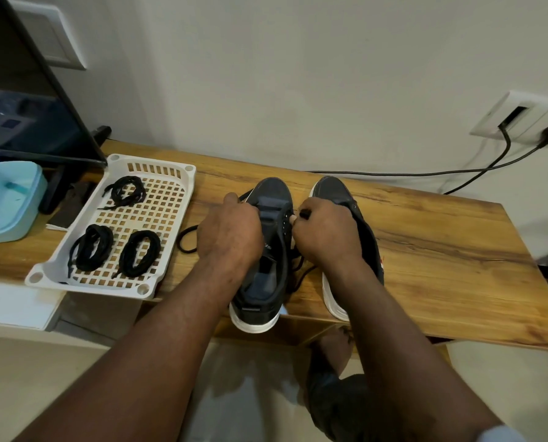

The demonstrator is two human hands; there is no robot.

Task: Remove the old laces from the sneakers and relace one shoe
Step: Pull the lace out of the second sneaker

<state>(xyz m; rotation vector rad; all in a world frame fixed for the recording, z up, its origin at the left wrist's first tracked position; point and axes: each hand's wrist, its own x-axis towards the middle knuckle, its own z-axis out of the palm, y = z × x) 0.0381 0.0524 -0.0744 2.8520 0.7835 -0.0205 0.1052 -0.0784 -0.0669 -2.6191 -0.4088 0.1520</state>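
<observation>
The wooden tabletop [425, 237] carries a white slotted tray [91, 287] at the left, with three coiled black lace bundles [91, 247] lying in it; just right of the tray the two dark sneakers stand side by side, toes to the wall; the left sneaker [274, 189] is the one being worked, the right sneaker [331, 186] sits partly hidden behind the right wrist. The hands are apart, one on each side of the left sneaker's eyelet rows; the left hand [231, 231] curls over the shoe's left side and holds the lace [186, 240], whose slack loops on the tabletop; the right hand [327, 231] pinches the other end beside the eyelets. The lace seems to run only through the toe-end eyelets, so this looks like the lowest crossing, though whether it is going in or coming out I cannot tell; next, the pinched tip needs aiming at one small hole while the other hand keeps the shoe steady.
</observation>
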